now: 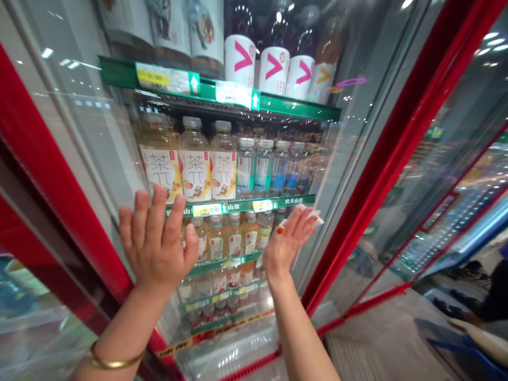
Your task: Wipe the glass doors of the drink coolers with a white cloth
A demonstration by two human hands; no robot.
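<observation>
My left hand (156, 238) rests flat against the glass door (103, 132) of a drinks cooler, fingers spread and holding nothing. My right hand (288, 241) presses a folded white cloth or tissue (307, 216) to the same glass. Behind the pane, bottles of tea (194, 166) with 茶π labels stand in a row beside smaller bottles of water (262, 172). Further bottles on the lower shelves (222, 262) are partly hidden behind my hands. White bottles with pink chevrons (273, 71) stand on the shelf above. A gold bangle (113, 362) circles my left wrist.
A red metal frame (397, 153) edges the door, with another glass cooler door to its right. Green price rails (218, 90) run along the shelves. Lights reflect in the glass. At lower right are a tiled floor (369, 338) and a person in dark clothing (494, 293).
</observation>
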